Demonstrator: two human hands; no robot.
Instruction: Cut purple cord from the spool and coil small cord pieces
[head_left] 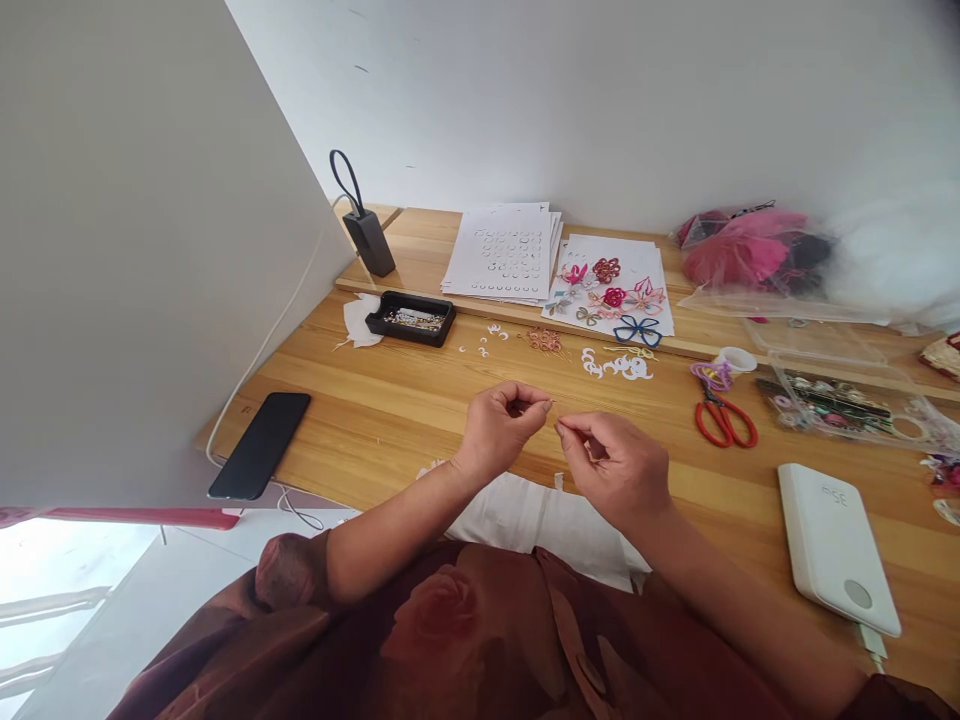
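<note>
Over the front of the wooden table, my left hand [504, 428] is closed in a pinch, thumb against forefinger. Just to its right, my right hand [616, 462] is pinched too, its fingertips a small gap from the left ones. Something thin seems to run between the fingertips, too fine to make out. Beyond the hands lie white crescent-shaped pieces [636, 367], a cluster of copper-coloured wire shapes [545, 340] and a few smaller white crescents [497, 331]. A black tray [412, 318] of small beads stands further left.
Red-handled scissors [726, 421], a white power bank [838, 548] and a clear box of beads [847, 403] are on the right. A black phone [260, 445] lies left. Behind are paper sheets [499, 250], colourful flower shapes [613, 297] and a black device [370, 243].
</note>
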